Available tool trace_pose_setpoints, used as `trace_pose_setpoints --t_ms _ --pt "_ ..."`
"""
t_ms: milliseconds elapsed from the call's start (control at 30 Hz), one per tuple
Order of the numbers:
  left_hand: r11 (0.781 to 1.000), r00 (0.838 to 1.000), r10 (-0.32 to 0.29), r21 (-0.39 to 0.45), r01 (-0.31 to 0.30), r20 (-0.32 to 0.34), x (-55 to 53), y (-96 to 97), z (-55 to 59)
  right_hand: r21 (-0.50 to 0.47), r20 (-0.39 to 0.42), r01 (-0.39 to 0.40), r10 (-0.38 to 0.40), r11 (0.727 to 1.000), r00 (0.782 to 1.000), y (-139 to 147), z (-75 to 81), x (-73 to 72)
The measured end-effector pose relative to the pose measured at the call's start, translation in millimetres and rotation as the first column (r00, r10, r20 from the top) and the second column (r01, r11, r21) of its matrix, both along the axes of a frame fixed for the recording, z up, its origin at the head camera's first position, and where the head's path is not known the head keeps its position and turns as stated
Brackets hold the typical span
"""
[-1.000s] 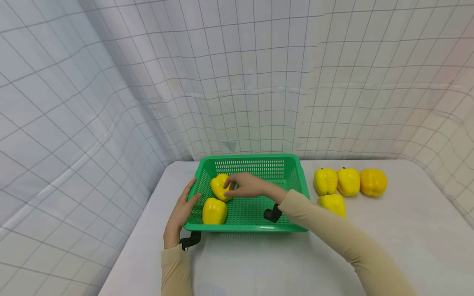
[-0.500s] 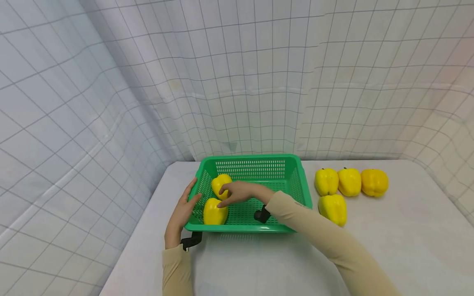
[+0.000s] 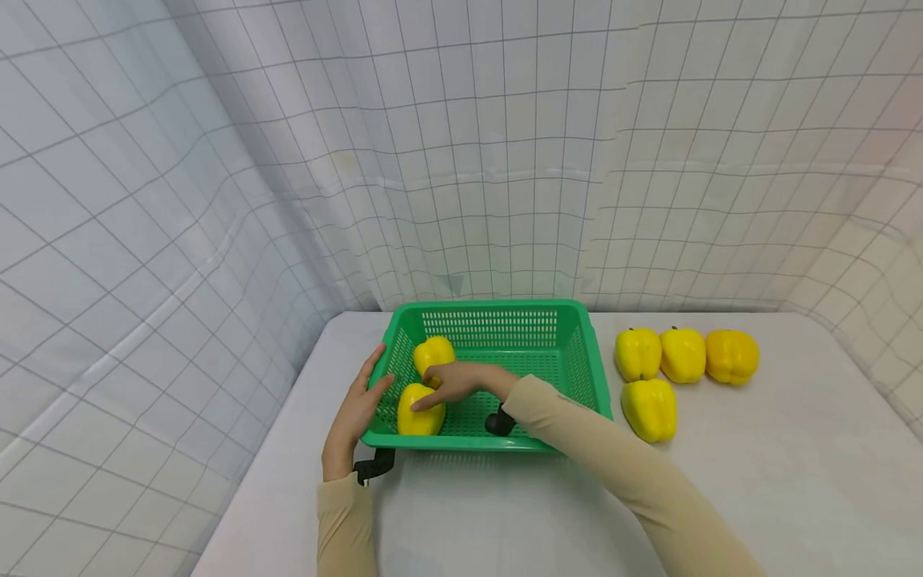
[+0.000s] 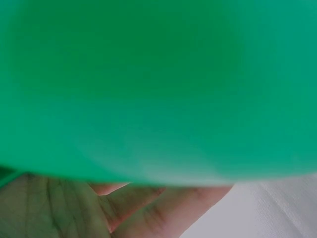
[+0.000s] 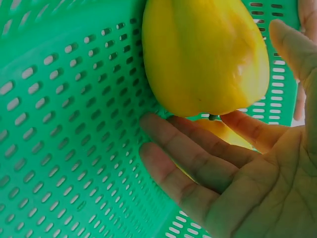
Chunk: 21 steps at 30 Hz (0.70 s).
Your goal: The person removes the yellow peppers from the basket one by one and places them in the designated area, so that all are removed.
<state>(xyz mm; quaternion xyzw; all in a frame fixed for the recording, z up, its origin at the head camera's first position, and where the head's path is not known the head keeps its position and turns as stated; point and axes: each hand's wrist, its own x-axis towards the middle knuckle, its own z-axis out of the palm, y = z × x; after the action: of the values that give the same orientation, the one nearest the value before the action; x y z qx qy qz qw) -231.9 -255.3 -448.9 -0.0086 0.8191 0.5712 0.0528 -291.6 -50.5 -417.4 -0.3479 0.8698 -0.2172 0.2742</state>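
Behind everything hangs a white cloth backdrop [image 3: 519, 160] ruled with thin dark lines, above a white-covered table [image 3: 476, 521]. On it stands a green rectangular plastic basket [image 3: 497, 444] with slotted walls. Two beige sleeves [image 3: 613, 457] come in from below; the left hand [image 3: 359, 402] holds the basket's left rim, thumb over the edge, straight fingers along the outside. The right hand [image 3: 461, 380] reaches inside, fingers slightly apart, thumb spread wide, clamped on nothing; whether skin meets pepper I cannot tell. The nearer blocky yellow bell pepper [image 3: 420, 421] lies in the basket's near left corner, just left of the right hand and a little toward the person, between its thumb and fingers. Its long axis runs away from those fingers, stem end facing them; the left hand is beyond the wall, so the right is nearer. The farther yellow pepper [image 3: 434, 353] sits behind. Right of the basket, three yellow peppers [image 3: 682, 355] form a row, a fourth [image 3: 649, 410] before the leftmost. Smallest is the nearer pepper's stubby green stem [image 5: 213, 117].
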Motion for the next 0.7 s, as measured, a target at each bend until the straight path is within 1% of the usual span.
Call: trace_pose_setpoints --t_ms 133,267,467,600,700 --pt "1.0 1.0 0.0 -0.009 0.0 -0.01 -0.3 0.5 -1.0 0.016 0.033 -0.01 0.009 1.0 0.999 -4.2 -3.1 -0.1" --pt "1.0 1.0 -0.001 -0.023 0.0 -0.029 1.2 2.0 -0.9 0.037 0.067 0.021 -0.024 0.999 0.997 -7.9 -5.7 1.2" --pt "0.999 0.999 0.011 -0.05 -0.013 -0.051 2.9 2.6 0.3 0.062 0.024 0.019 -0.021 0.998 0.999 -12.4 -8.4 3.6" --pt "0.999 0.999 0.007 -0.042 -0.009 -0.047 2.1 1.8 0.4 0.075 0.036 0.039 -0.042 0.996 0.998 -13.8 -8.9 6.1" --pt "0.999 0.999 0.007 -0.038 -0.008 -0.047 2.4 1.4 1.0 0.067 0.037 0.048 -0.05 0.997 0.998 -14.1 -9.2 6.7"
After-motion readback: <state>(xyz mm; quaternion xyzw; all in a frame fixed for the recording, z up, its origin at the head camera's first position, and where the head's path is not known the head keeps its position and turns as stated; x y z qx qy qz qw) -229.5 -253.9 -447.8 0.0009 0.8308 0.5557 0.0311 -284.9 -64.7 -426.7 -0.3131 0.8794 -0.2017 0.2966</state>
